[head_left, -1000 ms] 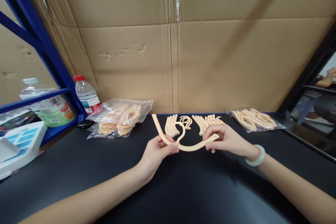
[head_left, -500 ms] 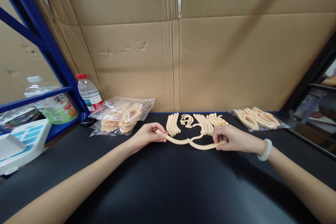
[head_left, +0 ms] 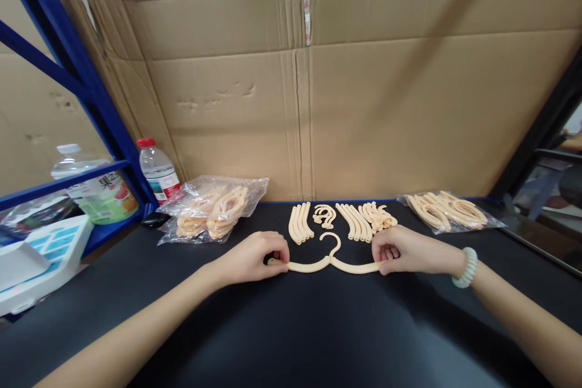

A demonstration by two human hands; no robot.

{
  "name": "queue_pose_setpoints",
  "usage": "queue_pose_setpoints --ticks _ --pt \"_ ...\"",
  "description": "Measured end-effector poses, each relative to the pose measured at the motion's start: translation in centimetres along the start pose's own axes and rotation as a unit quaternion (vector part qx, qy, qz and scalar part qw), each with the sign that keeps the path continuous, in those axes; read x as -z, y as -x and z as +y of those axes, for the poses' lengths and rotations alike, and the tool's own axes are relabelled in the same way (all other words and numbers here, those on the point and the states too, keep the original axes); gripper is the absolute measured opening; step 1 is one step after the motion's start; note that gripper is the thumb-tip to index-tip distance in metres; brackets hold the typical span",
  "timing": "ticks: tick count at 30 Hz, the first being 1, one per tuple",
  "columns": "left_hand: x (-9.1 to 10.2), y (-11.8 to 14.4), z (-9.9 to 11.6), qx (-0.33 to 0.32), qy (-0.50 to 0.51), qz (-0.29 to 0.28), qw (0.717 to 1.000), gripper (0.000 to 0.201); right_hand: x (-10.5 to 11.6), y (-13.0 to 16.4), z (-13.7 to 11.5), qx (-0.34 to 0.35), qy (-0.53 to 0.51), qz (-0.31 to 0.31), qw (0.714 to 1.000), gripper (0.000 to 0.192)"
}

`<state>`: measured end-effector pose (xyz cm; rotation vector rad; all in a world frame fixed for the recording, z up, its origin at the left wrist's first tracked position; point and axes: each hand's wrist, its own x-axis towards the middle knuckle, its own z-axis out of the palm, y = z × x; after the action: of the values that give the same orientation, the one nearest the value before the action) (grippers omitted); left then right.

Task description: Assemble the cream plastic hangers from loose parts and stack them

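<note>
A cream plastic clothes hanger (head_left: pixel 309 267) stretches between my two hands just over the black table, its hook (head_left: pixel 335 245) pointing away from me. My left hand (head_left: pixel 261 256) pinches the end of its left arm, and my right hand (head_left: pixel 400 251) grips the end of its right arm. Both arms meet at the hook's base. Beyond it lie a row of loose hanger arms (head_left: pixel 300 223) on the left, some loose hooks (head_left: pixel 324 215), a second row of arms (head_left: pixel 353 222), and a pile of small cream parts (head_left: pixel 377 216) close to my right hand.
Clear bags of cream hanger parts lie at the back left (head_left: pixel 213 209) and back right (head_left: pixel 443 211). A red-capped water bottle (head_left: pixel 157 171), a black mouse (head_left: pixel 154 219) and a white-and-blue device (head_left: pixel 45 254) stand left. A cardboard wall (head_left: pixel 227 115) closes the back.
The hanger has come level and nearer to me, with its hook turned to point straight away. Both hands keep their hold on its ends. The camera view has tilted slightly upward.
</note>
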<state>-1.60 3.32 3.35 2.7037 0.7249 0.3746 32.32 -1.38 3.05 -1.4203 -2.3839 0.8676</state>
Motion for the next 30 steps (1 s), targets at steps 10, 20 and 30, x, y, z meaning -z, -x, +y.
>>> queue_pose_setpoints --ticks 10,20,30 --pt "-0.6 0.2 -0.2 -0.005 -0.021 0.024 0.999 0.008 -0.3 -0.2 0.1 -0.017 -0.013 0.017 1.000 0.004" --pt "-0.6 0.2 0.0 -0.010 -0.019 0.030 0.999 0.009 -0.5 -0.1 0.7 -0.031 -0.027 0.014 0.999 0.007" --pt "-1.3 0.2 -0.6 0.012 0.012 0.052 0.998 0.004 -0.6 -0.1 0.4 -0.039 -0.030 0.017 0.999 0.007"
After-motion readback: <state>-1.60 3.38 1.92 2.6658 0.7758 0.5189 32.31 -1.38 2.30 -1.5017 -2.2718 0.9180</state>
